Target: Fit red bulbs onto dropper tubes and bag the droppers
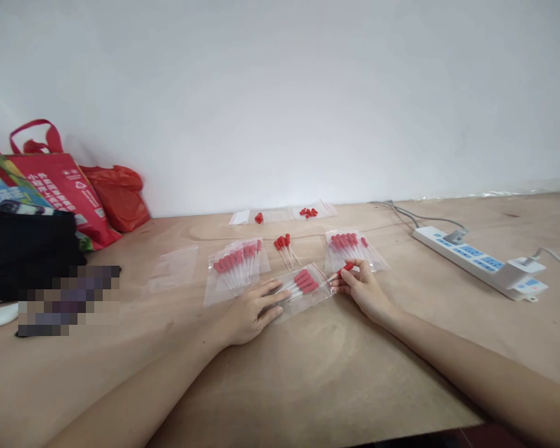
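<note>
My left hand [254, 309] lies flat on one end of a clear plastic bag [303, 290] that holds several droppers with red bulbs. My right hand [361, 288] pinches one red-bulbed dropper [344, 269] at the bag's open right end. Filled bags of droppers lie just beyond: one on the left [236, 267], one on the right [352, 247]. A small loose bunch of droppers [284, 246] rests between them.
Flat empty bags [175, 266] and bags with loose red bulbs [308, 212] lie on the wooden table [308, 373]. A white power strip [483, 261] with plugs sits at right. Red shopping bags [70, 186] and dark cloth [25, 249] stand at left by the wall.
</note>
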A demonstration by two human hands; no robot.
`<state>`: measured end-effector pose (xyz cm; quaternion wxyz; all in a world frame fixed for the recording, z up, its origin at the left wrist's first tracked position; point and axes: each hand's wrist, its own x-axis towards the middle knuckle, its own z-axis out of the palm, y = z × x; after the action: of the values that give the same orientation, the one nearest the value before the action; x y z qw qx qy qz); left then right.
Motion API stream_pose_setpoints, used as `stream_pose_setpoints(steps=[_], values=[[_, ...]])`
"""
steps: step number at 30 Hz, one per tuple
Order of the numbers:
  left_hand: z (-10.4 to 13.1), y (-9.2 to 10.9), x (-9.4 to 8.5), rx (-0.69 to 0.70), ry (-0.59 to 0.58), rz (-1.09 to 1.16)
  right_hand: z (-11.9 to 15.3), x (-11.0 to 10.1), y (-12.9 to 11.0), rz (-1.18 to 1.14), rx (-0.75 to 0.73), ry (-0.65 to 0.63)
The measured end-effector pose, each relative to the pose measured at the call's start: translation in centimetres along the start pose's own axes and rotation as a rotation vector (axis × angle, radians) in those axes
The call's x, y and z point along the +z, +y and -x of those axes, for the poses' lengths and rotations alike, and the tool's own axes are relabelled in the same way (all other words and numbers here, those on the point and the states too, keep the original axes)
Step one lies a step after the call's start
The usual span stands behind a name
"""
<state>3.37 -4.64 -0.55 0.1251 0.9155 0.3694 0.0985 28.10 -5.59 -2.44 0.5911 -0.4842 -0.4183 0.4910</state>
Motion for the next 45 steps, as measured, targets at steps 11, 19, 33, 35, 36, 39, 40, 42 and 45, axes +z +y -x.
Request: stream_pose_setpoints(steps=[11,19,33,35,36,39,40,42,45], values=[[0.0,0.0,-0.1,0.007,-0.007,0.015,-0.3,-0.9,-0.3,0.439,-0.052,-0.332],[-0.1,0.3,-0.3,-0.015,-0.016,0.015,-0.1,0.6,-0.5,0.406,-0.031,-0.308],[-0.1,0.3,-0.4,-0.027,-0.033,-0.004,0.0,0.7,-1.4,0.386,0.157,-0.346],[-0.1,0.3,-0.4,-0.031,-0.037,-0.007,0.0,0.7,-1.4,0.401,0.156,-0.337],[-0.1,0.3,-0.4,-0.032,-0.037,-0.008,0.0,0.7,-1.4,0.404,0.16,-0.33],[0.0,0.3,-0.3,-0.026,-0.025,-0.005,-0.1,0.6,-1.7,0.422,0.168,-0.312],[0.0,0.3,-0.3,-0.021,-0.02,-0.001,-0.2,0.5,-1.9,0.421,0.167,-0.311],[-0.1,0.3,-0.3,-0.009,-0.015,0.006,-0.3,0.3,-2.1,0.395,0.161,-0.318],[-0.1,0.2,-0.3,0.006,-0.017,0.01,-0.4,0.1,-2.0,0.356,0.135,-0.328]])
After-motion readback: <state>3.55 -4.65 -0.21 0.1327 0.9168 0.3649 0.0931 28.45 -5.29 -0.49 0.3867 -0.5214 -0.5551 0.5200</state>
